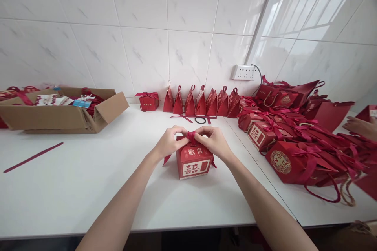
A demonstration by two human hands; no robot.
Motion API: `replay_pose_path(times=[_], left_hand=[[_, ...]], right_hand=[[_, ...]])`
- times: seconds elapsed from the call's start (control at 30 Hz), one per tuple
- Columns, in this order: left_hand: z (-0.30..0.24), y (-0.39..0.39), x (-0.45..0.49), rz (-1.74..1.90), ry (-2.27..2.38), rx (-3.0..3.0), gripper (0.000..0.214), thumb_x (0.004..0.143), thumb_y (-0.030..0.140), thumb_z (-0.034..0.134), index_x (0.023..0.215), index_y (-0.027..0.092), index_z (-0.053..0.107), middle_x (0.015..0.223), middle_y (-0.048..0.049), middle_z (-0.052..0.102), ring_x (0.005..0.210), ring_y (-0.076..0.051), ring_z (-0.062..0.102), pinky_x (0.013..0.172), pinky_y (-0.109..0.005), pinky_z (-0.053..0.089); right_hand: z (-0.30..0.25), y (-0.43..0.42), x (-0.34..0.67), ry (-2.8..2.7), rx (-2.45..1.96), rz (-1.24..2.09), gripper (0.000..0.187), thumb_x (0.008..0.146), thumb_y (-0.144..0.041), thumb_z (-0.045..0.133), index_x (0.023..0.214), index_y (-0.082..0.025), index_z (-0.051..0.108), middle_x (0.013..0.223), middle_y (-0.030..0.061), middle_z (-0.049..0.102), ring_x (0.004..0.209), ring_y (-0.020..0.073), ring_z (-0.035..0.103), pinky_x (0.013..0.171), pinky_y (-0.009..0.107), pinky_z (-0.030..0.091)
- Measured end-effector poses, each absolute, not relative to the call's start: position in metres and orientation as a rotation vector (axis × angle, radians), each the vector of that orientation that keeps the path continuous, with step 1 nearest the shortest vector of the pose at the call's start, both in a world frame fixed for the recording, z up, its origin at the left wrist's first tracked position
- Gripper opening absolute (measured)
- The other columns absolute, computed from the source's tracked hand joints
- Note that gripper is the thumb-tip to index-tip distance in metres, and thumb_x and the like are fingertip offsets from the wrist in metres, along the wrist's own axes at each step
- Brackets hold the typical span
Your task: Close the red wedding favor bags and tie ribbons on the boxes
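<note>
A red gift box (194,160) with white lettering and a cream label stands upright on the white table in front of me. A dark red ribbon (191,136) is gathered in a knot or bow on top of it. My left hand (173,140) pinches the ribbon from the left side. From the right, my right hand (212,141) pinches it too, with the fingertips of both hands close together at the knot. Ribbon ends hang down on both sides of the box. My fingers partly cover the knot, so its exact form is hidden.
An open cardboard box (59,115) with ribbons and cards sits at left, near a loose ribbon strip (33,157). Triangular red boxes (190,104) line the wall beside a black ring (200,120). Finished-looking gift boxes (291,160) crowd the right; another person's hand (361,127) holds something red.
</note>
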State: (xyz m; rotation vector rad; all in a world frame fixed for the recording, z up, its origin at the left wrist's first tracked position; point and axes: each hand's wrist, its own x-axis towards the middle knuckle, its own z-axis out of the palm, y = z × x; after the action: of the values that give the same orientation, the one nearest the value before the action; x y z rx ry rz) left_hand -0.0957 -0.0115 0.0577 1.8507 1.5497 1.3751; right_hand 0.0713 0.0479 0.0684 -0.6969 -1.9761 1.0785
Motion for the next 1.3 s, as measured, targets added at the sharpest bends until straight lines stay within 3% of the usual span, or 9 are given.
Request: replay_pose_path(times=[0.23,0.47,0.67,0.8,0.93,1.07,1.17,1.3], left_hand=[[0.060,-0.012,-0.094,1.307,1.467,1.891,0.025,0.077,0.042,0.058,0.068,0.020,0.065,0.078,-0.0045,0.067,0.086,-0.022,0.060,0.080,-0.034,0.048],[0.059,-0.012,-0.096,1.226,1.321,1.740,0.030,0.080,0.047,0.060,0.074,0.021,0.074,0.122,-0.0108,0.059,0.105,-0.026,0.061,0.081,-0.037,0.053],[0.056,-0.010,-0.098,1.248,1.242,1.675,0.024,0.079,0.043,0.064,0.073,0.023,0.076,0.130,-0.0097,0.056,0.124,-0.031,0.050,0.093,-0.044,0.051],[0.054,-0.010,-0.095,1.309,1.249,1.642,0.016,0.078,0.031,0.066,0.069,0.022,0.075,0.124,-0.0084,0.060,0.121,-0.030,0.053,0.103,-0.046,0.044],[0.055,-0.019,-0.085,1.376,1.215,1.589,0.019,0.080,0.013,0.061,0.067,0.021,0.073,0.122,-0.0047,0.062,0.120,-0.025,0.055,0.107,-0.039,0.043],[0.051,-0.021,-0.083,1.371,1.325,1.590,0.014,0.078,0.014,0.066,0.075,0.025,0.074,0.124,0.0013,0.063,0.120,-0.019,0.056,0.099,-0.023,0.047],[0.048,-0.020,-0.084,1.353,1.330,1.586,0.008,0.077,0.022,0.069,0.075,0.029,0.073,0.127,0.0024,0.061,0.119,-0.020,0.057,0.098,-0.025,0.050],[0.048,-0.019,-0.084,1.346,1.302,1.555,0.008,0.077,0.028,0.067,0.071,0.030,0.073,0.129,0.0027,0.059,0.122,-0.021,0.055,0.102,-0.031,0.049]], right_hand=[[0.067,0.050,0.072,-2.013,-0.651,1.044,0.012,0.075,-0.025,0.056,0.069,-0.017,0.063,0.073,0.0026,0.069,0.070,0.0159,0.060,0.068,0.028,0.047],[0.066,0.055,0.076,-2.109,-0.546,0.998,0.014,0.083,-0.027,0.055,0.074,-0.018,0.062,0.078,0.0027,0.069,0.074,0.0164,0.061,0.071,0.029,0.047],[0.064,0.055,0.074,-2.124,-0.578,0.985,0.016,0.084,-0.027,0.053,0.073,-0.019,0.061,0.078,0.0025,0.068,0.075,0.0171,0.061,0.072,0.031,0.047],[0.061,0.055,0.072,-2.117,-0.548,0.965,0.014,0.082,-0.029,0.052,0.080,-0.020,0.062,0.081,0.0037,0.069,0.079,0.0193,0.063,0.076,0.033,0.049],[0.054,0.058,0.075,-2.145,-0.568,0.858,0.020,0.080,-0.039,0.051,0.079,-0.023,0.064,0.085,0.0073,0.071,0.079,0.0241,0.065,0.071,0.037,0.051],[0.037,0.077,0.077,-2.167,-0.665,0.825,0.034,0.071,-0.063,0.054,0.074,-0.032,0.067,0.081,0.0108,0.072,0.069,0.0272,0.065,0.060,0.043,0.051],[0.028,0.087,0.079,-2.176,-0.744,0.816,0.043,0.065,-0.071,0.053,0.076,-0.032,0.068,0.079,0.0112,0.071,0.061,0.0263,0.064,0.050,0.042,0.047],[0.036,0.077,0.081,-2.183,-0.687,0.761,0.035,0.071,-0.061,0.054,0.076,-0.030,0.069,0.078,0.0092,0.071,0.059,0.0238,0.064,0.047,0.037,0.046]])
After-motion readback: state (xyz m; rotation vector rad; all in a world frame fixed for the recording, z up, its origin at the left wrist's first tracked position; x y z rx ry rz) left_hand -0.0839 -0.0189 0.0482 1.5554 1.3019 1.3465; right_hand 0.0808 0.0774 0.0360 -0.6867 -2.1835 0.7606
